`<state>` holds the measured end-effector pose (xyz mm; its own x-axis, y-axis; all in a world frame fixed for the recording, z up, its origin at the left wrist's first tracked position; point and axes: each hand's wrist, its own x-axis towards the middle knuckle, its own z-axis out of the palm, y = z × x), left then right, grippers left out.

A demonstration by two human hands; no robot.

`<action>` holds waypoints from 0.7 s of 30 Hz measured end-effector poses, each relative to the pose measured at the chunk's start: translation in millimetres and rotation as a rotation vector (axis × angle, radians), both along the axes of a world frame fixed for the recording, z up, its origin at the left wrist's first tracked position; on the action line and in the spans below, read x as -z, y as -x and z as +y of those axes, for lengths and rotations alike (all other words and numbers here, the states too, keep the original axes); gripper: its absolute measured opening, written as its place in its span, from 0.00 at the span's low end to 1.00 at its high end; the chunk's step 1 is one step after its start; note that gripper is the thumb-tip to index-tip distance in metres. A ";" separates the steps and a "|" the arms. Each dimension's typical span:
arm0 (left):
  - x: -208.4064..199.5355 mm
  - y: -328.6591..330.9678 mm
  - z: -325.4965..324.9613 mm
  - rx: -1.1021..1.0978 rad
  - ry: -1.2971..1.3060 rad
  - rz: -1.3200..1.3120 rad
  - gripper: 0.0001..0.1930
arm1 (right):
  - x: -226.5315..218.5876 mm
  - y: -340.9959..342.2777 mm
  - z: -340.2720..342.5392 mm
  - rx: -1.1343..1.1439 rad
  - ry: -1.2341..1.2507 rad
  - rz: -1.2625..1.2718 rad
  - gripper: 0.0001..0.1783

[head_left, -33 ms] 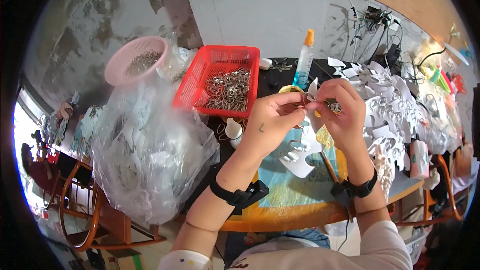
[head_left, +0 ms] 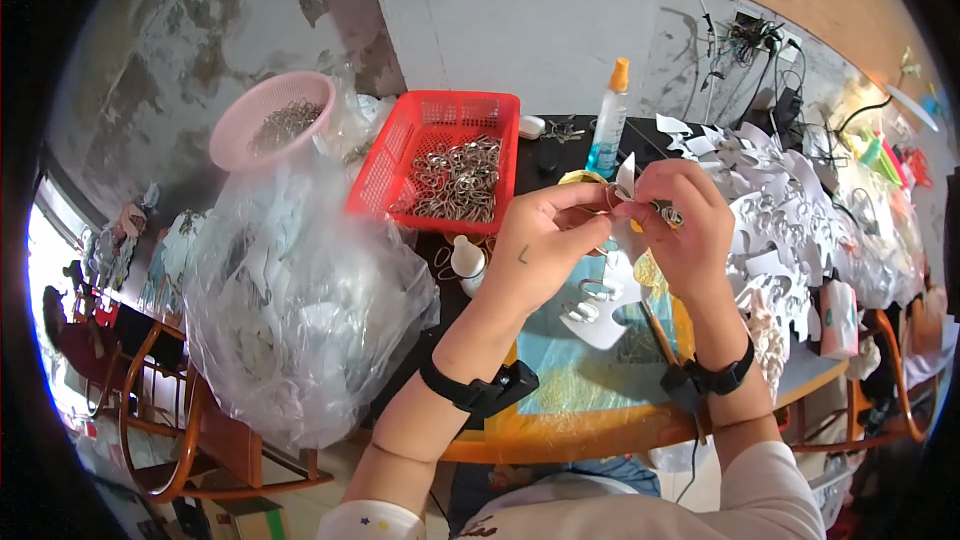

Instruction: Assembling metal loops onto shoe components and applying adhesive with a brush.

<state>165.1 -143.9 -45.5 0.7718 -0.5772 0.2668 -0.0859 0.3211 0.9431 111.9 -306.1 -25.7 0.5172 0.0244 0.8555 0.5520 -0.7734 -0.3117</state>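
Note:
Above the table my left hand is closed in a pinch on a white cut-out sheet piece. Silvery metal rings hang along this piece, and its lower end reaches over the blue mat. Close beside it, my right hand pinches the same piece near its pointed tip. Several small metal rings show against the right fingers. My fingers partly cover the spot where the fingertips meet.
At the back left are a red basket of metal rings and a pink basket. A clear plastic bag bulges at left. Behind my hands stands a bottle with an orange cap. White cut-out pieces are heaped at right.
The white piece and its rings have shifted very slightly upward at the lower end. Both hands keep their pinch in nearly the same place.

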 end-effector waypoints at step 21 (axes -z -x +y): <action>-14.1 1.8 10.4 -0.309 -0.139 -0.406 0.09 | 4.7 0.2 4.5 -0.197 0.048 0.064 0.11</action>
<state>163.3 -133.5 -31.4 0.7620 -0.3905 0.5166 -0.5238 0.0973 0.8463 111.7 -301.6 -30.4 0.5521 0.1698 0.8163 0.6739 -0.6675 -0.3169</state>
